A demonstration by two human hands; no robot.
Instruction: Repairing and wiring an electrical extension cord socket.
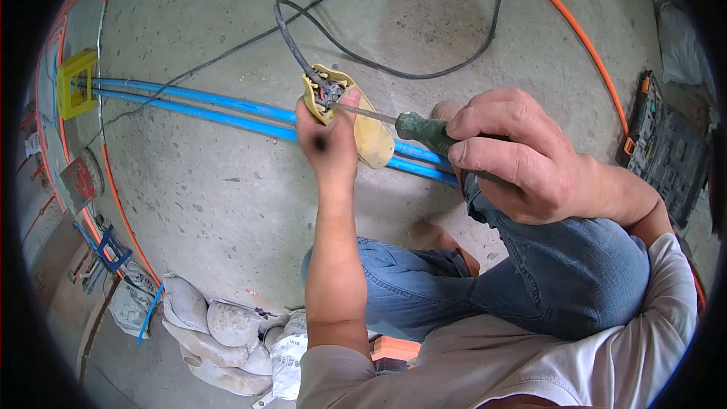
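Observation:
My left hand (331, 132) is closed around an opened yellow electrical housing (371, 135), with wires and metal parts (328, 94) showing at its far end. A thick black cable (292, 42) enters there. In my right hand (522, 155) is a screwdriver (428, 132) with a green handle. Its thin shaft points left, and the tip reaches the wires next to my left thumb. The exact spot where the tip rests is too small to make out.
Two blue pipes (227, 120) run across the concrete floor beneath the housing, toward a yellow level (76, 83). An orange conduit (575, 26) curves at the right, near an open black tool case (666, 159). White sacks (219, 333) lie at the lower left.

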